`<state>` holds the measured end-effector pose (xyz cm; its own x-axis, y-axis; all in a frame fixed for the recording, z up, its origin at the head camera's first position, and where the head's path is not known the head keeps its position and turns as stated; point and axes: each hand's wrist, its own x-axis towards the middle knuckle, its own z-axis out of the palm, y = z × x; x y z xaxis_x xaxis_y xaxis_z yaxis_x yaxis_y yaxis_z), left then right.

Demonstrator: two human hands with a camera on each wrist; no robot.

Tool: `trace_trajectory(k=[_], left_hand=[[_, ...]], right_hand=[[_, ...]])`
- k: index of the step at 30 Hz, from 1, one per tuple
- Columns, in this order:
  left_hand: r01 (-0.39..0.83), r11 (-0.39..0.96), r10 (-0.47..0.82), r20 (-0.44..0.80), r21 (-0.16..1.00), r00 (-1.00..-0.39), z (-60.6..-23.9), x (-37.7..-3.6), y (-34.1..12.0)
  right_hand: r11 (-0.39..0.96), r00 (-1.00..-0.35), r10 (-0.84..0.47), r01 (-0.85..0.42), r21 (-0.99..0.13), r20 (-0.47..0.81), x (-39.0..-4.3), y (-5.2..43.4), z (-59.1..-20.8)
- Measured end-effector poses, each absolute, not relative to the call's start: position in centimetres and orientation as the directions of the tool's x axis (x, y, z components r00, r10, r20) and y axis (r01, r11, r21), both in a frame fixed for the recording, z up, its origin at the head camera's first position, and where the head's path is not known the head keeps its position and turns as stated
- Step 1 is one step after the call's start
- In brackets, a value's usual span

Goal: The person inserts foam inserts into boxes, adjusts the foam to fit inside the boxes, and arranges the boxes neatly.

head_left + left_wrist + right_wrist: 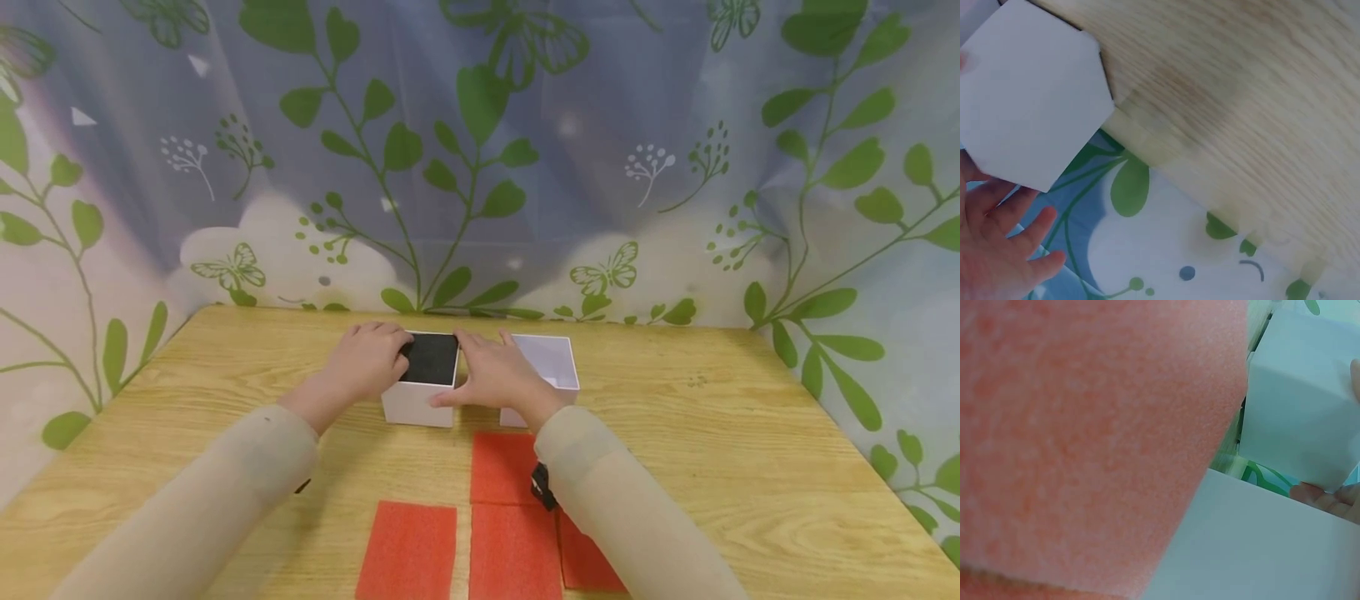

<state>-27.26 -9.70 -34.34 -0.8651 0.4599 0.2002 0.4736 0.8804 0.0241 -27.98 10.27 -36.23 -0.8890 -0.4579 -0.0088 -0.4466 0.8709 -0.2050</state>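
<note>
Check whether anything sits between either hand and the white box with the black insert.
Nothing visible does. The left hand and right hand both already rest against the white box, one on each side of its black insert.
</note>
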Motion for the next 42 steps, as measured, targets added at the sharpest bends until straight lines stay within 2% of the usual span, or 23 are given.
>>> trace_trajectory(k=[14, 20, 27, 32, 35, 39, 42], left_hand=[[0.593, 0.805, 0.584, 0.205, -0.018, -0.786, -34.0, -28.3, -8.0], [0.633, 0.774, 0.617, 0.228, -0.007, -0.753, -33.7, -28.9, -7.7], [0.693, 0.721, 0.682, 0.168, 0.010, -0.712, -33.5, -29.2, -7.1], [0.729, 0.684, 0.713, 0.196, 0.015, -0.673, -33.3, -29.2, -7.0], [0.725, 0.689, 0.711, 0.183, 0.011, -0.679, -33.1, -29.1, -7.2], [0.690, 0.723, 0.681, 0.149, 0.016, -0.717, -32.9, -28.8, -8.1], [0.666, 0.745, 0.663, 0.145, -0.032, -0.735, -32.9, -28.3, -9.2]], right_hand=[[0.861, -0.885, -0.466, -0.457, -0.222, 0.014, -28.0, 10.3, -36.4], [0.862, -0.884, -0.468, -0.460, -0.214, 0.018, -28.0, 10.3, -36.1], [0.855, -0.881, -0.472, -0.462, -0.233, 0.015, -27.8, 10.3, -36.2], [0.855, -0.882, -0.471, -0.461, -0.238, 0.014, -27.9, 10.2, -36.1], [0.858, -0.883, -0.470, -0.461, -0.227, 0.016, -28.0, 10.1, -36.1], [0.866, -0.884, -0.467, -0.457, -0.205, 0.001, -28.0, 10.1, -36.1], [0.870, -0.886, -0.463, -0.451, -0.197, -0.016, -27.9, 10.2, -36.1]])
